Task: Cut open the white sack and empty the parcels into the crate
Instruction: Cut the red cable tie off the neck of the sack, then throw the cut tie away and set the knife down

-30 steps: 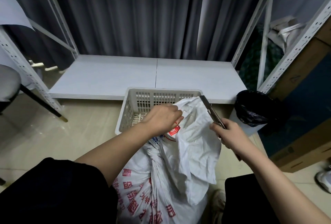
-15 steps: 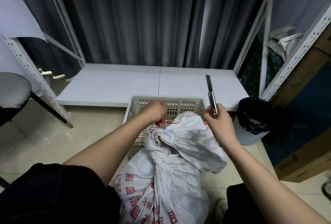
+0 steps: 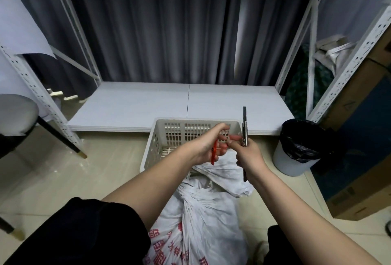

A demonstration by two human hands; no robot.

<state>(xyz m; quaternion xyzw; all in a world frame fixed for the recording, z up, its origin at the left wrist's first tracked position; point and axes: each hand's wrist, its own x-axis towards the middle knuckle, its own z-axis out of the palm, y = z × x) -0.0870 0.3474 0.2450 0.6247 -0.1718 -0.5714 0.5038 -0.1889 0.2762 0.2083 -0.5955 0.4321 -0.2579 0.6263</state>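
White woven plastic, printed with red characters, makes up the tall sack (image 3: 198,222) standing on the floor between the person's knees, its twisted neck leaning against the near edge of the cream perforated plastic crate (image 3: 169,137), which serves as the landmark for what follows. Compared with a moment earlier, both hands have risen off the sack and are now meeting above the crate's near right corner. The left hand (image 3: 211,146) is pinching a thin red tie (image 3: 213,154) that is now hanging free of the neck, fingers curled around it. The right hand (image 3: 248,154) is gripping a slim grey utility knife (image 3: 244,129), blade pointing up and away, while its fingertips are touching the left hand's fingers. This suggests the tie is cut, yet the neck is still looking twisted and no parcels are showing, so emptying is probably not yet begun. Right of the crate, a white bin with a black liner (image 3: 300,148) is standing. Beyond the crate, a low white shelf board (image 3: 148,106) is lying before grey curtains (image 3: 169,32). The exposed blade near the fingers looks like the main hazard.
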